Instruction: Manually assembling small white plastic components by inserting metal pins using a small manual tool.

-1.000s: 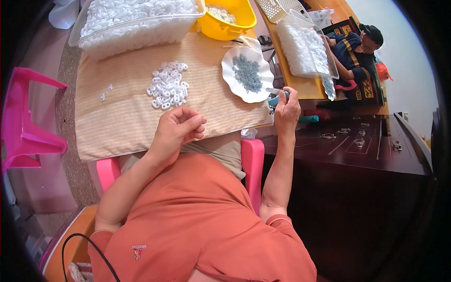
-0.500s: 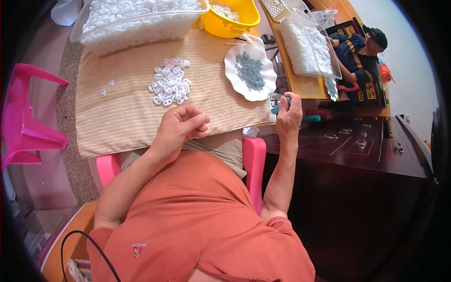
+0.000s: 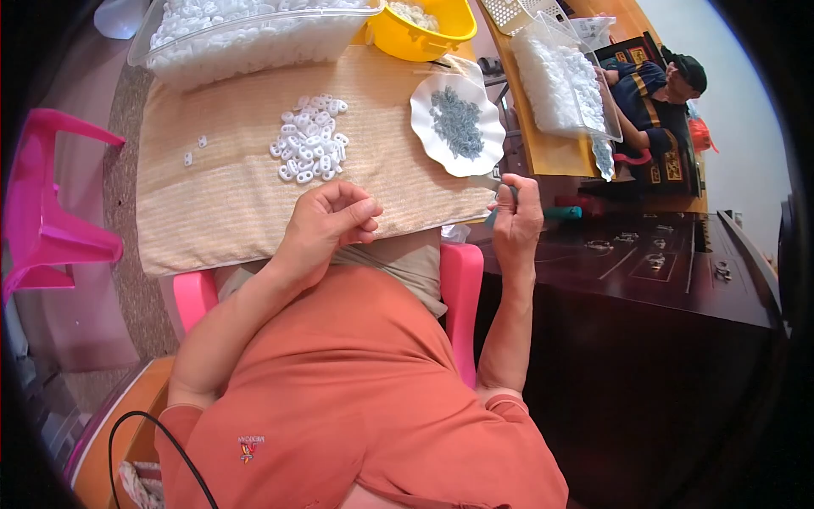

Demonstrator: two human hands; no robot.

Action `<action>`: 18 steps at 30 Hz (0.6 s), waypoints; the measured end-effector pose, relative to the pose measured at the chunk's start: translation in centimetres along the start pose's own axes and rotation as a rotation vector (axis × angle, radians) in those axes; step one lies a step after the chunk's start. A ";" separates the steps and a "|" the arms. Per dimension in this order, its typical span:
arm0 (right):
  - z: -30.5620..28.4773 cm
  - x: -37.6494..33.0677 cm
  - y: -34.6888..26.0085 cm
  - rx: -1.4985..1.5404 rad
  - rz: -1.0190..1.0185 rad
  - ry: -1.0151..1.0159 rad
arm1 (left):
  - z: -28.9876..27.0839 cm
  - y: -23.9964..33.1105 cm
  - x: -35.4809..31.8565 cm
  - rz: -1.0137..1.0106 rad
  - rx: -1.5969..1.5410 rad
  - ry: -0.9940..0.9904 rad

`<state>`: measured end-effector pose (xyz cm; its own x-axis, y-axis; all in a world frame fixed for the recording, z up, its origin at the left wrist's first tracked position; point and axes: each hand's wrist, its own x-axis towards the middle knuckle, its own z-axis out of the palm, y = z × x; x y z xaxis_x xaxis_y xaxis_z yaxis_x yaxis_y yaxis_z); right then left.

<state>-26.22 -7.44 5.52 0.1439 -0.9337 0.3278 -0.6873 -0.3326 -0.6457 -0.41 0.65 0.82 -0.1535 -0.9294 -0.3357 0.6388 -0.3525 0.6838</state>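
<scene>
Two hands. Left hand (image 3: pixel 332 222): grip pinched closed; whether anything is inside, we cannot tell. Right hand (image 3: pixel 517 219): grip closed around one teal-handled tool (image 3: pixel 485 181), near one white plate (image 3: pixel 421 119) of grey pieces (image 3: pixel 458 124). White two-holed pieces (image 3: pixel 309 142): one heap on cloth (image 3: pixel 229 208), too dense for us to count, plus two apart leftward.

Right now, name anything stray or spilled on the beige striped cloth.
Two white oblong pieces lie on the left of the cloth, apart from the pile of white two-holed ovals; they look stray, though perhaps set aside. Nothing appears spilled from the white scalloped plate.
</scene>
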 end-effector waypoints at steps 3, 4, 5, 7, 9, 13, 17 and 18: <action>0.9 -1.0 1.5 -0.088 -0.211 -0.091 | 0.3 0.2 0.0 -0.003 -0.006 0.005; 1.3 -1.2 1.2 -0.102 -0.285 -0.100 | 0.3 0.2 0.0 0.003 -0.018 0.013; 1.5 -1.3 0.9 -0.116 -0.358 -0.108 | 0.3 0.3 0.0 0.001 -0.020 0.019; 1.4 -1.6 0.4 -0.102 -0.352 -0.124 | 0.2 0.3 0.0 0.002 -0.018 0.025; 1.1 -1.8 0.1 -0.153 -0.342 -0.145 | 0.1 0.1 0.0 0.007 -0.019 0.020; 0.2 -2.4 0.1 -0.221 -0.283 -0.184 | 0.1 0.1 0.0 -0.001 0.005 0.023; -0.3 -3.0 -0.2 -0.241 -0.174 -0.271 | 0.2 0.2 -0.1 -0.016 0.007 0.043; -0.4 -3.2 -0.3 -0.243 -0.140 -0.297 | 0.2 0.2 -0.1 -0.005 0.012 0.030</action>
<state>-26.77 -4.33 4.95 0.4229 -0.8911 0.1648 -0.7897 -0.4516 -0.4153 -0.42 0.63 1.08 -0.1339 -0.9240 -0.3582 0.6287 -0.3586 0.6900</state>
